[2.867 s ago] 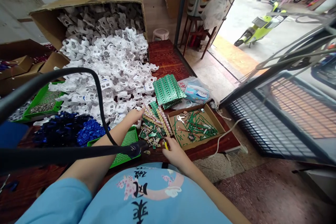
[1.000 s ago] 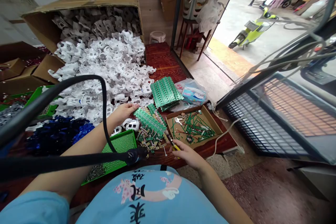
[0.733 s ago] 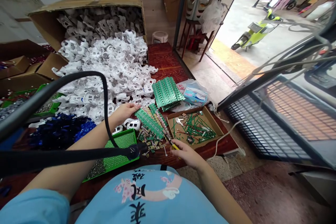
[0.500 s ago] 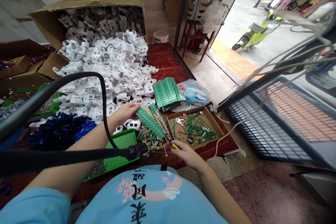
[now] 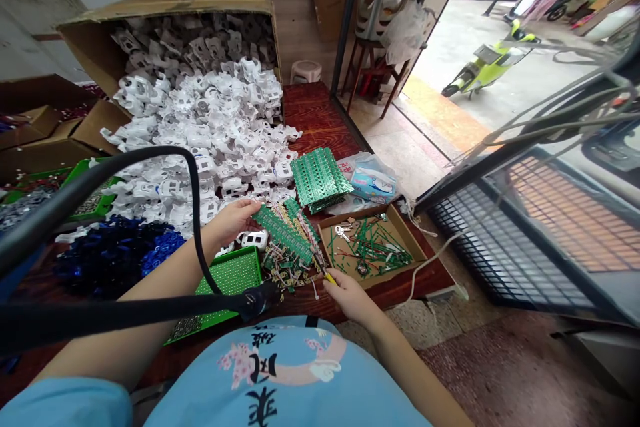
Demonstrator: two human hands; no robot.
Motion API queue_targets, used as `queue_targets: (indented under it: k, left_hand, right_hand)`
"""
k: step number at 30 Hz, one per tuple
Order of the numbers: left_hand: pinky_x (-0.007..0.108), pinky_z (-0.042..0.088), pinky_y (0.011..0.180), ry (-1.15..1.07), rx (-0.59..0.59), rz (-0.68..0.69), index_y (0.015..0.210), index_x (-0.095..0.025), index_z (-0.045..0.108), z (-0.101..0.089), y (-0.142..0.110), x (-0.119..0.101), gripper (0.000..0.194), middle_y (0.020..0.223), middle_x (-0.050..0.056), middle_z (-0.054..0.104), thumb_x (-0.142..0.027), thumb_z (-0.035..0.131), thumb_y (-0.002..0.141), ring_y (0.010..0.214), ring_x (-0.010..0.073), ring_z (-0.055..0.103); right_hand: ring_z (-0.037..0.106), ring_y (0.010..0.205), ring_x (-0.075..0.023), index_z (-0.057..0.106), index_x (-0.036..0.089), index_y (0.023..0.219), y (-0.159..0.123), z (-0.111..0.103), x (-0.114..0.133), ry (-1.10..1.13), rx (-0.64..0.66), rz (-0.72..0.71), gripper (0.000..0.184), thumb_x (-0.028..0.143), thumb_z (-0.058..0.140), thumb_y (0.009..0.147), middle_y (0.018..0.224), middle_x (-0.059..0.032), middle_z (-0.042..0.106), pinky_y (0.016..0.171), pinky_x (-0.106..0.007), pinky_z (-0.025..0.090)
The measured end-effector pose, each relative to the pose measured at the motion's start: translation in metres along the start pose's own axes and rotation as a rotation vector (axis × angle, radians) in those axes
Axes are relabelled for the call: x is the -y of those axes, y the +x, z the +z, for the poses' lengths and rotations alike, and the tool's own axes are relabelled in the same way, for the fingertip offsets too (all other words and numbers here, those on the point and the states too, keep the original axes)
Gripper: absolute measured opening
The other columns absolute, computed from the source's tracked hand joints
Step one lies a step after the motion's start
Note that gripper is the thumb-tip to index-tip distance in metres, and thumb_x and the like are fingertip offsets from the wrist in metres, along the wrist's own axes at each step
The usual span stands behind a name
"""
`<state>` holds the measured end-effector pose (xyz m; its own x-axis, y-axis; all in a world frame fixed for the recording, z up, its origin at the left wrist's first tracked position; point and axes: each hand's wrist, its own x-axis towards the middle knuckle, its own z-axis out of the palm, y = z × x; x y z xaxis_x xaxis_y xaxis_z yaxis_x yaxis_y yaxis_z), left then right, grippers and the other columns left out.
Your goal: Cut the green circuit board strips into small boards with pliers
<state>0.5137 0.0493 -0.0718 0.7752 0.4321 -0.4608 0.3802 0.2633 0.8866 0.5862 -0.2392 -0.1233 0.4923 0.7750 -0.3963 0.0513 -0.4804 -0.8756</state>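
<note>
Centrally, head view: left hand (image 5: 243, 215) pinches one end of a green strip (image 5: 284, 235) over loose pieces (image 5: 289, 275); right hand (image 5: 346, 292) closes around a yellow-handled tool (image 5: 330, 277) near the other end. Weak pinching could let the strip twist.

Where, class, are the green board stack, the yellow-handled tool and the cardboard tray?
Green board stack (image 5: 315, 175): head view, middle of the top board.
Yellow-handled tool (image 5: 331, 278): head view, its yellow handle.
Cardboard tray (image 5: 405, 227): head view, its right-hand wall.
</note>
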Motion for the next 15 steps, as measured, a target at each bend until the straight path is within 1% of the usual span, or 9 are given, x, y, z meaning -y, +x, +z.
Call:
queue_targets:
  k: [2,4,6,8,10,13,15]
  left_hand:
    - [0.027,0.049,0.055,0.092,-0.029,0.044,0.074,-0.015,0.050,0.005,-0.006,-0.003,0.030,0.067,-0.002,0.053,-0.042,0.061,0.067,0.053,0.0101,0.054]
    - [0.025,0.048,0.054,0.212,-0.047,0.095,0.071,-0.015,0.050,0.012,-0.010,-0.006,0.031,0.064,-0.002,0.051,-0.044,0.058,0.068,0.051,0.0096,0.053]
    - [0.023,0.047,0.052,0.338,-0.061,0.152,0.069,-0.015,0.051,0.017,-0.014,-0.008,0.030,0.062,-0.003,0.051,-0.045,0.056,0.069,0.051,0.0099,0.053]
    - [0.022,0.045,0.050,0.418,-0.081,0.193,0.067,-0.016,0.051,0.019,-0.016,-0.010,0.028,0.061,-0.002,0.051,-0.043,0.054,0.071,0.051,0.0103,0.053]
    - [0.022,0.046,0.051,0.402,-0.107,0.184,0.068,-0.016,0.050,0.017,-0.019,-0.011,0.025,0.061,-0.003,0.051,-0.041,0.053,0.072,0.052,0.0102,0.053]
    - [0.023,0.047,0.051,0.262,-0.175,0.085,0.069,-0.016,0.049,0.007,-0.024,-0.013,0.020,0.060,-0.004,0.051,-0.035,0.053,0.072,0.049,0.0094,0.052]
    - [0.024,0.047,0.051,0.173,-0.213,0.020,0.070,-0.016,0.047,-0.002,-0.028,-0.013,0.016,0.058,-0.004,0.051,-0.031,0.053,0.072,0.046,0.0090,0.052]
  right_hand:
    - [0.052,0.077,-0.0170,0.057,0.016,0.091,0.002,0.003,0.001,-0.067,-0.006,-0.003,0.027,0.031,0.040,0.077,0.081,-0.0034,0.059,0.071,-0.027,0.038]
    - [0.053,0.076,-0.0175,0.057,0.016,0.091,0.005,0.006,0.002,-0.126,-0.001,0.031,0.027,0.031,0.039,0.077,0.081,-0.0043,0.060,0.069,-0.027,0.038]
    - [0.054,0.078,-0.0181,0.057,0.016,0.091,0.007,0.009,0.003,-0.182,-0.006,0.080,0.027,0.030,0.039,0.077,0.082,-0.0053,0.061,0.070,-0.027,0.037]
    - [0.054,0.081,-0.0192,0.057,0.016,0.092,0.010,0.011,0.003,-0.224,-0.006,0.105,0.027,0.032,0.041,0.076,0.087,-0.0066,0.061,0.072,-0.028,0.037]
    - [0.053,0.087,-0.0206,0.056,0.016,0.093,0.011,0.012,0.003,-0.229,0.003,0.102,0.029,0.034,0.043,0.075,0.092,-0.0077,0.060,0.076,-0.029,0.037]
    - [0.050,0.093,-0.0213,0.055,0.015,0.098,0.011,0.013,0.005,-0.143,0.043,0.092,0.033,0.034,0.045,0.073,0.098,-0.0080,0.058,0.081,-0.030,0.036]
    - [0.050,0.093,-0.0209,0.054,0.016,0.102,0.010,0.014,0.008,-0.063,0.086,0.094,0.036,0.035,0.046,0.073,0.099,-0.0068,0.057,0.081,-0.031,0.036]
